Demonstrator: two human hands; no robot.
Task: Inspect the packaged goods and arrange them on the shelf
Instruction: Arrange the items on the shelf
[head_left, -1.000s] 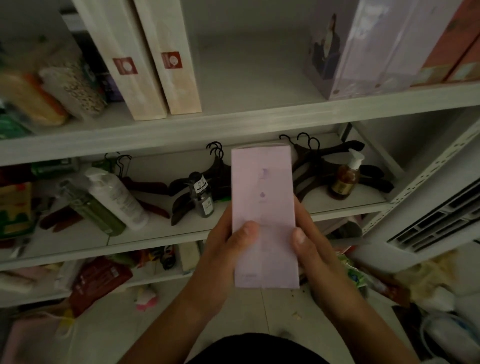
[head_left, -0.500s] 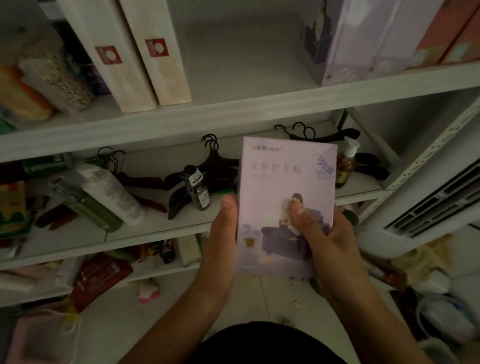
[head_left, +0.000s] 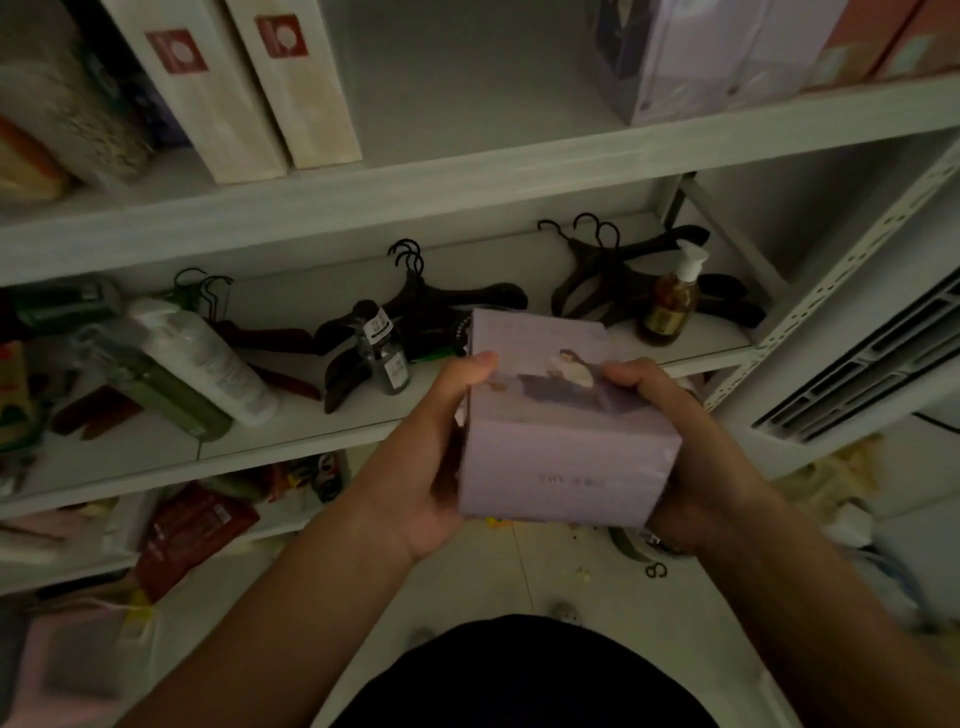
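Half a second ago the lilac box (head_left: 566, 431) stood upright with its printed front facing the person. Now it is tipped back, so its small bottom end faces the camera and the printed face lies on top.

Both hands are clamped on it. The left hand (head_left: 436, 467) cups the left side with the thumb hooked over the top edge. The right hand (head_left: 696, 447) wraps the right side with its fingers curled onto the printed face. The box is held in the air in front of the middle shelf (head_left: 291, 441), touching nothing else.

This looks like the inspection step. To do it well, the person should turn the box slowly, one face at a time, and check corners and seams for dents or tears. The light is dim, so each face needs a steady pause.

The long axis now runs away from the person towards the shelving, strongly foreshortened. The top end points at the black hangers (head_left: 457, 301) and sits slightly higher than the near end.

Similar lilac boxes (head_left: 691, 57) stand on the upper shelf (head_left: 467, 192) to the right, with bare board beside them. That is probably where this one belongs, stood upright.
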